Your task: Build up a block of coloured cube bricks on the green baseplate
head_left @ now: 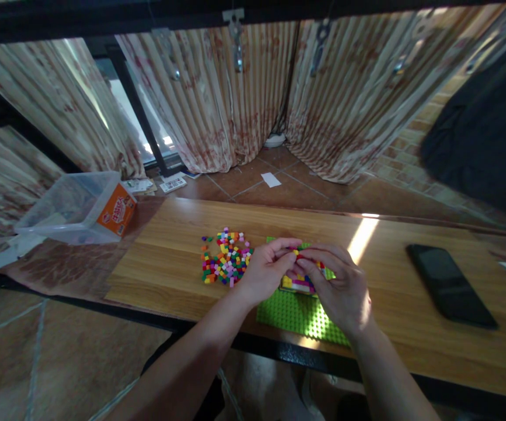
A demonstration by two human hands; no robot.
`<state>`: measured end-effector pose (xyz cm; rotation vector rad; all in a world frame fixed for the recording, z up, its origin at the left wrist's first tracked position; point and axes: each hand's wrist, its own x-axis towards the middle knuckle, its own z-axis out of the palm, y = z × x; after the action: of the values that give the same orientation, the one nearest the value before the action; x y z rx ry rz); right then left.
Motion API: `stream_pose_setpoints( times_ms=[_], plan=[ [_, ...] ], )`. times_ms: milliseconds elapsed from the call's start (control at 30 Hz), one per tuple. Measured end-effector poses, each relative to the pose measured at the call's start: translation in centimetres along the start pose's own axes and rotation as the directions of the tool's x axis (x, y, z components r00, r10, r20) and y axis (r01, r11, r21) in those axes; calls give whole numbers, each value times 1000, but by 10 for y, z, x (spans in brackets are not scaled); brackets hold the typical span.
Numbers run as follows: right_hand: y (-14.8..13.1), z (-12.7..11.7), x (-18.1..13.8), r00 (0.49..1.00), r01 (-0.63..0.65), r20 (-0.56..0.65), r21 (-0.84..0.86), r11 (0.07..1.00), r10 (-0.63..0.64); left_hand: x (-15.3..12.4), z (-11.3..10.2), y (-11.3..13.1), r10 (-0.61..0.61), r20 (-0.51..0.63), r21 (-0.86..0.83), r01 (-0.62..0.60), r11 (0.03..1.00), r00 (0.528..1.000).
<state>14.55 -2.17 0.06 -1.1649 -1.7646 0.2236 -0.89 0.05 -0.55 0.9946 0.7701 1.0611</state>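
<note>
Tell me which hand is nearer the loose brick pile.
The left hand, directly beside the loose brick pile; the right hand is farther off, toward the phone.

Green studded plate (297,316) lying flat on table (160,257), near right part catching bright light. Little block build (297,285) sitting over plate, showing yellow, purple, white, blue and red bits, but partly covered, so full shape not showing. Loose blocks (229,263), tiny and every color, spreading in messy heap left of plate, couple strays hanging around far-left corner.
</note>
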Motion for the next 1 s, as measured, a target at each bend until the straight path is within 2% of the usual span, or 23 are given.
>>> stream_pose_setpoints(
  times_ms=[133,267,333,433,567,800,1000],
  plan=[
    [5,-5,0,999,-25,-32,-5,1000,24,-1,3,2,3,-13,32,-2,999,1000],
    [21,-19,0,983,-112,-147,-6,994,110,0,0,5,6,-56,54,-3,999,998],
    [29,-27,0,976,-157,-161,-63,985,146,2,-3,5,19,-93,65,-13,998,995],
    [38,-34,-2,981,-165,-134,-162,973,144,4,-7,6,48,-144,84,-36,996,988],
    [45,-34,-6,993,-103,-76,-232,967,88,6,-7,5,81,-198,129,-56,990,977],
    [47,-29,-8,997,-65,-42,-217,974,57,8,-10,5,166,-320,235,-92,968,933],
    [46,-28,-8,996,-86,-43,-183,979,80,8,-11,4,201,-308,301,-105,948,930]
  ],
)
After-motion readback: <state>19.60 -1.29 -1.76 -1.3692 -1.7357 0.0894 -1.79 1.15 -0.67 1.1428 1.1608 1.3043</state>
